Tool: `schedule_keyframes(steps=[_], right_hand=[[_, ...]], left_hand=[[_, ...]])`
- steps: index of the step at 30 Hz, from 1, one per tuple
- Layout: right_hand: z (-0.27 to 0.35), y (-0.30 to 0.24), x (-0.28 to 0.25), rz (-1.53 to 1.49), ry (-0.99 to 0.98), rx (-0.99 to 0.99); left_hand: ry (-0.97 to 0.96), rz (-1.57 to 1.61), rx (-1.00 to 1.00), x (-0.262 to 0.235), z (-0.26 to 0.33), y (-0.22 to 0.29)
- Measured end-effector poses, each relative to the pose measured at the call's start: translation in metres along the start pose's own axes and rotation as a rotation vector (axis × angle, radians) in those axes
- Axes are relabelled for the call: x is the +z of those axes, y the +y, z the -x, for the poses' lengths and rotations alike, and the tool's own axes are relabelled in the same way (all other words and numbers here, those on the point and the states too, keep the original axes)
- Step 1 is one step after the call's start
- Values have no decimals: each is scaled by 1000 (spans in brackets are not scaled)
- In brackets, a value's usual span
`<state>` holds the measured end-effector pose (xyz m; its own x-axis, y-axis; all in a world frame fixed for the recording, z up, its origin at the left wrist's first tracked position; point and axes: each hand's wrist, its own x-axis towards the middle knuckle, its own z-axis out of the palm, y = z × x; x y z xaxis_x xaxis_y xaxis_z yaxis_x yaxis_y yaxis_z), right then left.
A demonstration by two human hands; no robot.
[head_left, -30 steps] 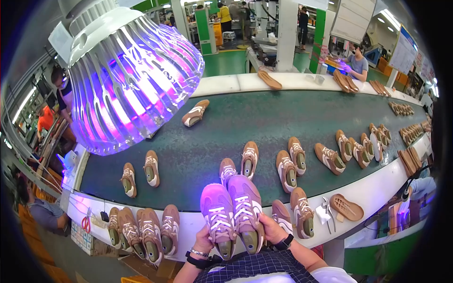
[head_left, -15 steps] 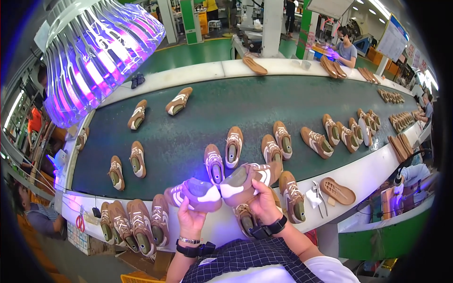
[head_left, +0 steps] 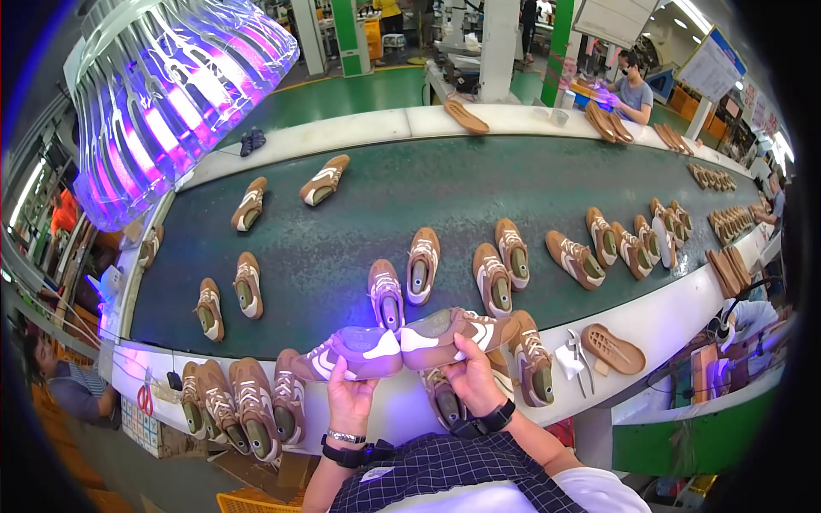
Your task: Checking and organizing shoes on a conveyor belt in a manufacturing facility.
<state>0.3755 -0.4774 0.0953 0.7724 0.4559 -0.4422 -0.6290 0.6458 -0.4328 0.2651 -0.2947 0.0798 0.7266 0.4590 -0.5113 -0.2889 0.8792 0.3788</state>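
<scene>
My left hand is closed on a brown sneaker with white stripes, tinted purple by the light. Its toe points left. In my right hand is a matching sneaker, toe to the right. The two shoes are held level on their sides, with their white heel patches touching or nearly so. Just beyond them on the belt stand a laced sneaker and another sneaker. Below my right hand's shoe, another sneaker on the white ledge is partly hidden.
A green conveyor belt carries several sneakers. On the near white ledge are more sneakers, red-handled scissors, pincers and a tan sole. A glowing purple lamp hangs at upper left. A co-worker sits across the belt.
Both held sneakers have turned and come level, heel to heel. The right one has tipped downward, and the left one's toe has swung out to the left.
</scene>
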Motion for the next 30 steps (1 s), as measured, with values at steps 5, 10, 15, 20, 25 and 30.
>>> schedule_keyframes(steps=[5, 10, 15, 20, 25, 30], right_hand=[[0, 1, 1, -7, 11, 14], [-2, 0, 0, -6, 31, 7], [-2, 0, 0, 14, 26, -5], [0, 0, -2, 46, 23, -33], [3, 0, -5, 72, 3, -50], [9, -12, -1, 30, -8, 11]], left_hand=[[19, 14, -6, -4, -2, 0], [18, 1, -21, -4, -3, -1], [-1, -12, -9, -2, -3, -2], [-36, -30, 15, 3, 1, -2], [-45, -104, 64, 8, 6, -1], [-89, -67, -23, -6, 6, 8]])
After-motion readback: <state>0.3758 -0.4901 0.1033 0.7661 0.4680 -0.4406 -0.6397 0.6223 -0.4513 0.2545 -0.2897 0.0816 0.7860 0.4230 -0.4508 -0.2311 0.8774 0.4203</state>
